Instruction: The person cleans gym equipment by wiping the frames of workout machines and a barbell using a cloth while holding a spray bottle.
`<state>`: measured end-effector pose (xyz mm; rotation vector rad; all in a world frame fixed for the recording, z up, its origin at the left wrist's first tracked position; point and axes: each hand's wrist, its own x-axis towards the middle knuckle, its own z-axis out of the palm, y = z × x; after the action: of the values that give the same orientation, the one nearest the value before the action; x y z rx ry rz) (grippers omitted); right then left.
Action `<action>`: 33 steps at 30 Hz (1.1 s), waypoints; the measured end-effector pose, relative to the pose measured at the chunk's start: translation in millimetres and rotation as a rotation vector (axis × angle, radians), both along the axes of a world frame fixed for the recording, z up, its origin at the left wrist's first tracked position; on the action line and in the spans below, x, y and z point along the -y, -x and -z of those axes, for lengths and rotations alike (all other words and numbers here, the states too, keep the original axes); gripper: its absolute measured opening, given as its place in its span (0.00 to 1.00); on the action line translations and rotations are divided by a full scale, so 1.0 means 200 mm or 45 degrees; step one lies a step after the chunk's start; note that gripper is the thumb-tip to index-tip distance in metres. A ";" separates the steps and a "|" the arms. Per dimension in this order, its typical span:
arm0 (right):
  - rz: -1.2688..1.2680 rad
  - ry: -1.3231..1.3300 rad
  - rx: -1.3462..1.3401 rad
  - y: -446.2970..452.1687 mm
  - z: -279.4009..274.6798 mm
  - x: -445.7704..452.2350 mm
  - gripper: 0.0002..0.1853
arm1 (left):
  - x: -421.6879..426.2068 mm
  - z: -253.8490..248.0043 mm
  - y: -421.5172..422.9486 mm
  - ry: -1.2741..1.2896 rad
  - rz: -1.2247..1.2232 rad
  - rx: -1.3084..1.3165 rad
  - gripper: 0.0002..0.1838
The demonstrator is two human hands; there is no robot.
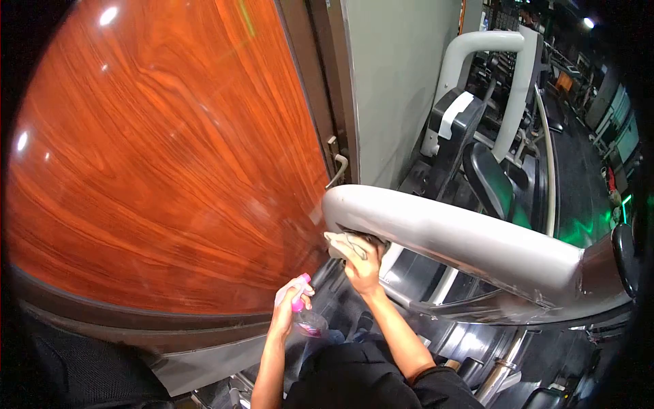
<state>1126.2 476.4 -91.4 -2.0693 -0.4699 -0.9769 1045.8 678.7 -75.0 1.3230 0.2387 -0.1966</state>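
Sleeve: a dark sleeve (pixel 436 390) ends near the right elbow, leaving the forearm bare, so no fabric lies between that hand and its work.
Left grip: the left hand (pixel 286 304) is clamped around the top of the bottle, held low in front of the body and apart from the bar; a grasp this high probably puts the fingers within reach of the trigger.
Bottle: the clear bottle (pixel 312 324) hangs below the left hand, its pink nozzle showing above the fingers; the exact finger on the trigger, if any, I cannot tell.
Right grip: the right hand (pixel 364 264) is closed on the cloth, arm stretched forward, seemingly because the bar's end lies that far out.
Cloth: the pale cloth (pixel 338 247) is bunched between the fingers and the underside of the bar's curved end, perhaps folded so it follows the round surface.
Bar: the thick silver bar (pixel 436 221) runs across from the right, its bend close to the door.
Door: the wood-grain door (pixel 170 157) stands at left, its handle (pixel 339 170) just beyond the bend.
Wall: a grey wall (pixel 398 82) rises behind.
Machine: another pale-framed machine (pixel 485 42) stands farther off, its black pad (pixel 488 183) tilted, likely for leaning on.
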 end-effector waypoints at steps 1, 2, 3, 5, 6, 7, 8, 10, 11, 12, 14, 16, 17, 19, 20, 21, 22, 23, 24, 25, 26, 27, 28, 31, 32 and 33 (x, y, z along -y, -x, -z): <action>0.000 0.005 0.002 -0.01 0.01 -0.01 0.32 | 0.02 -0.02 0.01 0.016 0.012 0.014 0.21; -0.021 0.025 -0.105 -0.03 0.06 -0.02 0.34 | 0.03 -0.04 0.01 0.020 0.014 0.016 0.21; -0.039 0.043 -0.210 -0.05 0.11 -0.03 0.35 | 0.05 -0.05 0.00 0.036 0.044 0.032 0.21; -0.102 0.072 -0.189 -0.08 0.19 -0.01 0.36 | 0.06 -0.08 -0.02 0.051 0.076 0.062 0.20; -0.165 0.115 -0.174 -0.09 0.18 0.00 0.35 | 0.06 -0.08 -0.03 0.053 0.107 0.072 0.20; -0.230 0.160 -0.164 -0.09 0.16 0.02 0.34 | 0.07 -0.09 -0.03 0.058 0.137 0.078 0.19; -0.273 0.208 -0.169 -0.08 0.15 0.05 0.32 | 0.08 -0.10 -0.03 0.072 0.132 0.085 0.19; -0.267 0.108 -0.226 -0.01 0.01 0.07 0.33 | 0.07 -0.09 -0.03 0.054 0.156 0.094 0.20; -0.261 0.001 -0.281 0.02 -0.05 0.09 0.34 | 0.07 -0.09 -0.04 0.028 0.178 0.104 0.21; -0.257 -0.007 -0.221 0.05 -0.08 0.11 0.39 | 0.08 -0.10 -0.04 0.039 0.182 0.107 0.21; -0.220 0.052 0.008 0.13 -0.24 0.15 0.31 | 0.08 -0.13 -0.04 0.136 0.166 0.125 0.18; -0.095 0.178 0.314 0.18 -0.41 0.17 0.24 | 0.06 -0.13 -0.06 0.158 0.175 0.136 0.18; 0.008 0.236 0.429 0.21 -0.44 0.17 0.23 | 0.05 -0.13 -0.07 0.168 0.181 0.144 0.19; 0.142 0.289 0.568 0.21 -0.46 0.19 0.22 | 0.02 -0.12 -0.10 0.131 0.216 0.185 0.21; 0.193 0.385 0.581 0.19 -0.45 0.21 0.21 | 0.02 -0.13 -0.10 0.151 0.192 0.177 0.20; 0.184 0.409 0.518 0.16 -0.43 0.22 0.20 | 0.01 -0.13 -0.11 0.169 0.167 0.166 0.20; 0.173 0.489 0.475 0.12 -0.40 0.23 0.20 | -0.01 -0.13 -0.11 0.168 0.183 0.175 0.20; 0.162 0.567 0.436 0.07 -0.36 0.23 0.20 | -0.02 -0.13 -0.11 0.172 0.188 0.174 0.20; 0.179 0.566 0.412 0.04 -0.26 0.20 0.19 | -0.03 -0.13 -0.12 0.170 0.190 0.167 0.20; 0.166 0.550 0.309 0.02 -0.21 0.15 0.21 | -0.04 -0.13 -0.12 0.166 0.190 0.159 0.20; 0.105 0.582 0.234 -0.02 -0.15 0.11 0.20 | -0.05 -0.13 -0.12 0.165 0.192 0.162 0.20; 0.042 0.611 0.157 -0.06 -0.07 0.07 0.20 | -0.06 -0.12 -0.12 0.182 0.205 0.158 0.20; 0.004 0.673 0.086 -0.10 0.03 0.04 0.19 | -0.08 -0.12 -0.11 0.198 0.217 0.151 0.20; -0.052 0.724 0.059 -0.12 0.00 0.01 0.19 | -0.12 -0.16 -0.10 0.193 0.220 0.174 0.19; -0.064 0.729 0.085 -0.09 -0.07 0.02 0.18 | -0.11 -0.18 -0.10 0.190 0.192 0.159 0.18; -0.074 0.700 0.104 -0.08 -0.13 0.03 0.17 | -0.12 -0.18 -0.10 0.188 0.194 0.156 0.18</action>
<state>1142.4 469.6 -66.0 -2.4838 -0.9186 -0.9753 1065.6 703.6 -38.4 1.2019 0.0188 -0.2561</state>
